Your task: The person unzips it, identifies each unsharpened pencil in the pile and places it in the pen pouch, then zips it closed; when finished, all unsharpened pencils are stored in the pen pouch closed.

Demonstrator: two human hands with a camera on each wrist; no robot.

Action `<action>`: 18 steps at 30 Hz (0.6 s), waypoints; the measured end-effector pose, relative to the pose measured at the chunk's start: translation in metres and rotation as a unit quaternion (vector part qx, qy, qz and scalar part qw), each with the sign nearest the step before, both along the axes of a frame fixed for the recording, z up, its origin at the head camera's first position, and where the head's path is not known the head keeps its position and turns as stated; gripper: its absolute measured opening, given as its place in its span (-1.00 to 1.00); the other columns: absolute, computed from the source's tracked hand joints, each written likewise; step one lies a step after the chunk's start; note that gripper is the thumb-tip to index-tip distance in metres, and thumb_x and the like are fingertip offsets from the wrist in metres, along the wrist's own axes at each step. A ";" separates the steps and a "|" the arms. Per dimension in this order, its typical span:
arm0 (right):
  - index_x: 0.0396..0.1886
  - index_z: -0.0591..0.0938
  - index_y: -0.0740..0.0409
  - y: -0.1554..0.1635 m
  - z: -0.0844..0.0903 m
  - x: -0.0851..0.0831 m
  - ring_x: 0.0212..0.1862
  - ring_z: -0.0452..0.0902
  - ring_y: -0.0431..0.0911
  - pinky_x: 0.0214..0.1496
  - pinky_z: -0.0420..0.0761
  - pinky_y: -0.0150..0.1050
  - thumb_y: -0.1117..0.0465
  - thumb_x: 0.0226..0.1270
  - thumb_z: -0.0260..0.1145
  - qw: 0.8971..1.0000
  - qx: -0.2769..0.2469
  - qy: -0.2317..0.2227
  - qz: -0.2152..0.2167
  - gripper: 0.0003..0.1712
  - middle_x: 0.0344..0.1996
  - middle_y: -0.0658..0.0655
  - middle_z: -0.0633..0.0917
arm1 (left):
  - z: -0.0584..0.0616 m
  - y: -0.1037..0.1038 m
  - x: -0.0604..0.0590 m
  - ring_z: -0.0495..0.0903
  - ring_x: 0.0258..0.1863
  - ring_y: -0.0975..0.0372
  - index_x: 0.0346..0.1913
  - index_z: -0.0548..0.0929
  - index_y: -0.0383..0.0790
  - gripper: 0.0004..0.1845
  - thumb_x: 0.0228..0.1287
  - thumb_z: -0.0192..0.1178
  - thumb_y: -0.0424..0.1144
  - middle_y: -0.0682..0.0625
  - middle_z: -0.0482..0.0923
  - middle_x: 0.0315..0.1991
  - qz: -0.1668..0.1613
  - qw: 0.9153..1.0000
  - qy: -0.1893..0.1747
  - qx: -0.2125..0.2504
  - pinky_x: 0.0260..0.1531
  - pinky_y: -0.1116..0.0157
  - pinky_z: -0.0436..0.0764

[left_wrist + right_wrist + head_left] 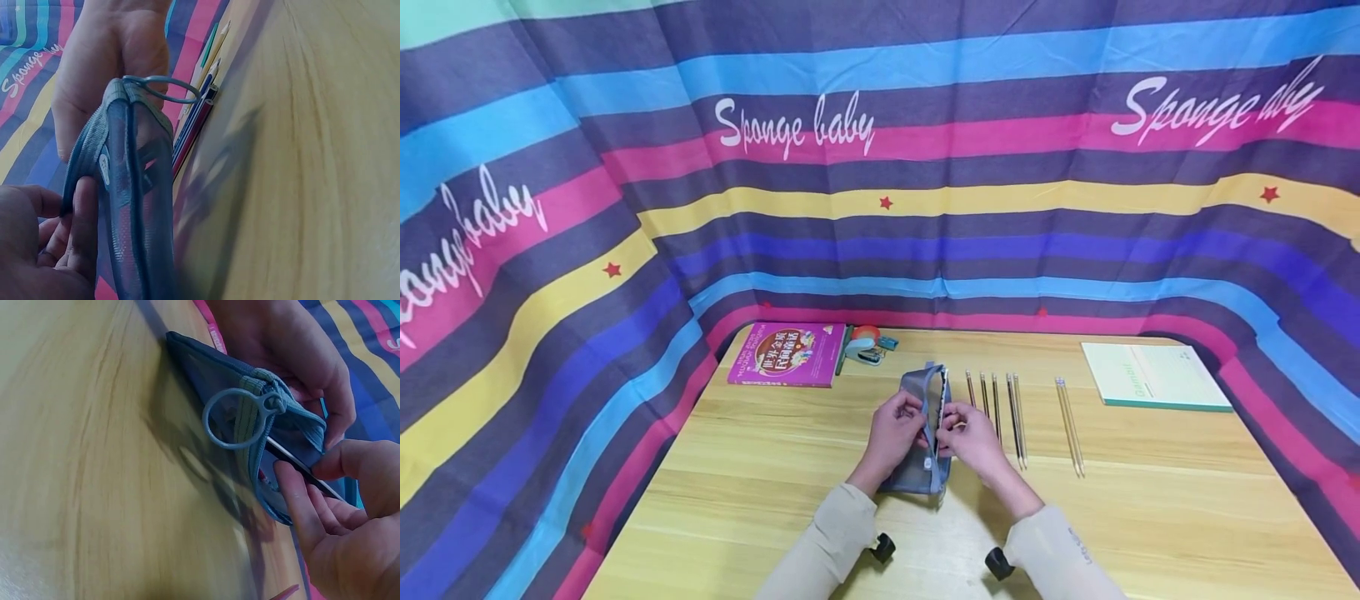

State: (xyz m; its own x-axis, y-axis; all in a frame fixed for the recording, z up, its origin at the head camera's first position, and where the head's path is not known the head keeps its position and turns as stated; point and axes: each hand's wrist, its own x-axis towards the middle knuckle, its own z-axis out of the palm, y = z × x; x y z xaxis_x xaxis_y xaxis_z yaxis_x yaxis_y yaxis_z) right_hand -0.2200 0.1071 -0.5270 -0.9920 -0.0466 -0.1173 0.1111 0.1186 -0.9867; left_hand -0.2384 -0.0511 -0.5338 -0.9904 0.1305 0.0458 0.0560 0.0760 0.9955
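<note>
Because the mesh pouch (910, 477) looks soft-sided, its mouth probably depends on the left hand (893, 429), which pinches one zippered edge between thumb and fingers; if that pinch slackened, the edge could flop inwards and block the gap. The pouch is on the bench (737, 517) in front of the person, just left of a row of pencils (1017, 421). At the mouth, the right hand (976, 437) pinches a slim black-and-white item (292, 460), whose exact kind I cannot tell. Since it lies so near the zipper teeth, moving it at a poor angle might snag its end there or press it into the mesh. The pull ring (273, 404) beside the mouth could also hook a fingertip. With the row so near the right hand, a careless sweep outwards might set it rolling towards the pair of pencils (1070, 429) farther right.
</note>
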 end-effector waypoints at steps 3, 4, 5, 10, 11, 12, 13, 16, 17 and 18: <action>0.15 0.57 0.47 -0.001 0.000 0.001 -0.38 0.64 -0.02 -0.30 0.87 -0.13 0.58 0.20 0.34 1.000 0.005 0.010 0.003 -0.52 -0.22 0.25 0.60 | 0.000 0.001 0.000 0.62 -0.63 0.28 -0.13 0.59 -0.41 -0.86 0.26 0.21 -0.48 -0.19 0.65 -0.34 0.001 1.000 0.005 0.001 -0.58 0.26 0.80; 0.15 0.57 0.46 -0.001 -0.001 0.001 -0.38 0.64 -0.01 -0.30 0.87 -0.14 0.58 0.20 0.34 1.000 0.007 0.012 0.005 -0.53 -0.23 0.25 0.60 | 0.000 0.001 0.000 0.62 -0.63 0.28 -0.14 0.59 -0.41 -0.86 0.26 0.21 -0.48 -0.20 0.65 -0.34 0.001 1.000 0.009 0.001 -0.58 0.26 0.80; 0.14 0.58 0.46 -0.001 -0.001 0.001 -0.39 0.64 -0.01 -0.31 0.87 -0.14 0.58 0.20 0.33 1.000 0.008 0.013 0.008 -0.54 -0.23 0.25 0.60 | -0.001 0.001 0.000 0.62 -0.63 0.28 -0.14 0.59 -0.41 -0.87 0.26 0.21 -0.48 -0.19 0.65 -0.34 0.002 1.000 0.013 0.002 -0.59 0.26 0.80; 0.15 0.59 0.46 -0.002 -0.005 0.002 -0.42 0.64 -0.05 -0.33 0.86 -0.16 0.57 0.21 0.32 1.000 0.020 0.000 0.020 -0.54 -0.29 0.20 0.60 | -0.002 0.002 0.002 0.61 -0.63 0.27 -0.16 0.59 -0.42 -0.88 0.26 0.20 -0.52 -0.14 0.62 -0.37 -0.003 1.000 0.030 0.002 -0.62 0.28 0.78; 0.15 0.59 0.47 -0.002 -0.005 0.002 -0.43 0.65 -0.05 -0.33 0.86 -0.16 0.56 0.21 0.32 1.000 0.022 -0.003 0.020 -0.53 -0.30 0.19 0.61 | -0.003 0.002 0.002 0.60 -0.63 0.27 -0.15 0.58 -0.42 -0.88 0.26 0.20 -0.53 -0.16 0.62 -0.37 -0.005 0.999 0.032 0.003 -0.62 0.28 0.78; 0.16 0.59 0.47 -0.002 -0.006 0.002 -0.43 0.65 -0.06 -0.33 0.86 -0.15 0.56 0.21 0.32 1.000 0.024 -0.004 0.020 -0.53 -0.31 0.19 0.61 | -0.003 0.002 0.003 0.60 -0.63 0.27 -0.15 0.58 -0.42 -0.88 0.26 0.20 -0.53 -0.18 0.63 -0.36 -0.007 0.999 0.032 0.004 -0.61 0.27 0.79; 0.16 0.59 0.48 -0.002 -0.006 0.002 -0.44 0.65 -0.06 -0.34 0.86 -0.15 0.56 0.21 0.32 1.000 0.024 -0.005 0.018 -0.53 -0.31 0.19 0.61 | -0.003 0.003 0.003 0.60 -0.62 0.27 -0.15 0.58 -0.43 -0.88 0.27 0.20 -0.53 -0.21 0.63 -0.36 -0.009 0.999 0.032 0.005 -0.60 0.27 0.79; 0.18 0.57 0.50 -0.002 -0.007 0.001 -0.44 0.66 -0.06 -0.33 0.86 -0.14 0.57 0.21 0.31 1.000 0.020 -0.007 0.013 -0.51 -0.31 0.20 0.61 | -0.003 0.003 0.003 0.60 -0.61 0.27 -0.14 0.59 -0.43 -0.88 0.28 0.21 -0.53 -0.30 0.64 -0.32 -0.012 0.999 0.031 0.005 -0.57 0.24 0.80; 0.19 0.56 0.50 -0.002 -0.007 0.001 -0.44 0.66 -0.06 -0.33 0.87 -0.14 0.57 0.21 0.31 1.000 0.020 -0.006 0.012 -0.50 -0.31 0.21 0.61 | -0.003 0.003 0.003 0.60 -0.60 0.28 -0.13 0.59 -0.42 -0.87 0.28 0.21 -0.52 -0.32 0.65 -0.30 -0.012 0.999 0.031 0.005 -0.56 0.22 0.81; 0.20 0.56 0.50 -0.001 -0.007 0.001 -0.44 0.66 -0.05 -0.33 0.87 -0.14 0.57 0.22 0.30 1.000 0.018 -0.007 0.010 -0.50 -0.30 0.21 0.61 | -0.002 0.003 0.003 0.60 -0.60 0.28 -0.13 0.59 -0.43 -0.87 0.28 0.21 -0.52 -0.34 0.65 -0.29 -0.012 0.999 0.030 0.006 -0.56 0.21 0.81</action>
